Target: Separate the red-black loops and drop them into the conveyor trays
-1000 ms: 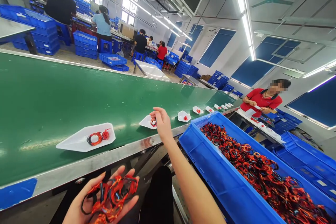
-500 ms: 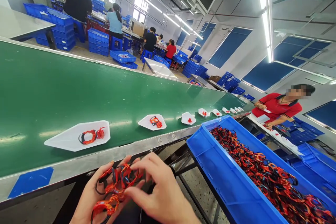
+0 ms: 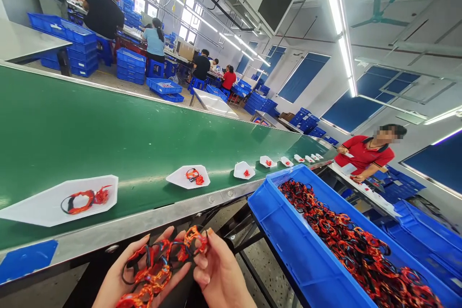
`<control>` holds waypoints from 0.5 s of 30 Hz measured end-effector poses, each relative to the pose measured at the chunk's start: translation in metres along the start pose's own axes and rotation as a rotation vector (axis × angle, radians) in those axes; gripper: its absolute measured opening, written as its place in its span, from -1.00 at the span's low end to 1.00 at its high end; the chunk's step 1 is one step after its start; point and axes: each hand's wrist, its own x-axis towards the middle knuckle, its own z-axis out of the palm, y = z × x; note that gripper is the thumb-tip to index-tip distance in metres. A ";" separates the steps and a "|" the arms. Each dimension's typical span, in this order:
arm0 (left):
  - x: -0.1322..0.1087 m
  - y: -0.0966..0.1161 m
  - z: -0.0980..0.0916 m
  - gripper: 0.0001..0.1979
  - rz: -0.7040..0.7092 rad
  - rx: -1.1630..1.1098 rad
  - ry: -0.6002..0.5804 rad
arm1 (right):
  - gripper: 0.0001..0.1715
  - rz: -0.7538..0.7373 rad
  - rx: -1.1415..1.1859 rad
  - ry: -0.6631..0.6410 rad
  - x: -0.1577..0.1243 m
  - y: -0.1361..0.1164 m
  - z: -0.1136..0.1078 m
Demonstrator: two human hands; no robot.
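Cupped palm up, my left hand (image 3: 115, 272) holds a small heap of orange-red and black ring-shaped bands (image 3: 153, 274). My right hand (image 3: 225, 272) pinches one orange-red band (image 3: 193, 237) between thumb and fingers, at the right edge of the heap. Whether that band is fully apart from the others I cannot tell. Past my hands, on the green conveyor belt (image 3: 119, 130), a white pointed paper tray (image 3: 39, 199) carries a band and a red piece. A second white tray (image 3: 176, 178) holds similar pieces farther along.
To my right stands a long blue bin (image 3: 288, 240) heaped with the same bands (image 3: 346, 236). More small white trays (image 3: 244, 175) line the belt toward a person in a red shirt (image 3: 364, 154). The belt's metal edge (image 3: 144, 224) runs just beyond my hands.
My right hand has drawn back to the right and turned, now pinching a band raised from the heap. The trays on the belt have shifted left in view, and the camera has turned slightly.
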 end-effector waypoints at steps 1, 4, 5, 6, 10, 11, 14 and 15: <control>0.002 0.000 -0.002 -0.42 0.002 0.003 -0.012 | -0.75 0.066 0.120 0.012 0.001 -0.001 -0.002; 0.006 0.000 -0.009 -0.43 0.007 0.007 -0.049 | -0.79 0.158 0.325 0.027 0.005 -0.002 -0.005; 0.007 0.000 -0.010 -0.44 0.017 0.006 -0.055 | -0.80 0.157 0.360 0.032 0.006 -0.002 -0.006; 0.008 0.000 -0.011 -0.44 0.026 0.004 -0.058 | -0.81 0.158 0.385 0.041 0.007 -0.002 -0.007; 0.007 -0.001 -0.011 -0.43 0.023 -0.003 -0.072 | -0.82 0.163 0.438 0.092 0.008 -0.001 -0.007; 0.007 -0.001 -0.010 -0.42 0.020 -0.002 -0.074 | -0.81 0.162 0.452 0.101 0.008 -0.001 -0.006; 0.008 -0.001 -0.011 -0.42 0.019 0.012 -0.075 | -0.79 0.161 0.497 0.111 0.009 -0.001 -0.005; 0.009 -0.001 -0.012 -0.42 0.024 0.016 -0.072 | -0.80 0.164 0.512 0.113 0.010 -0.001 -0.005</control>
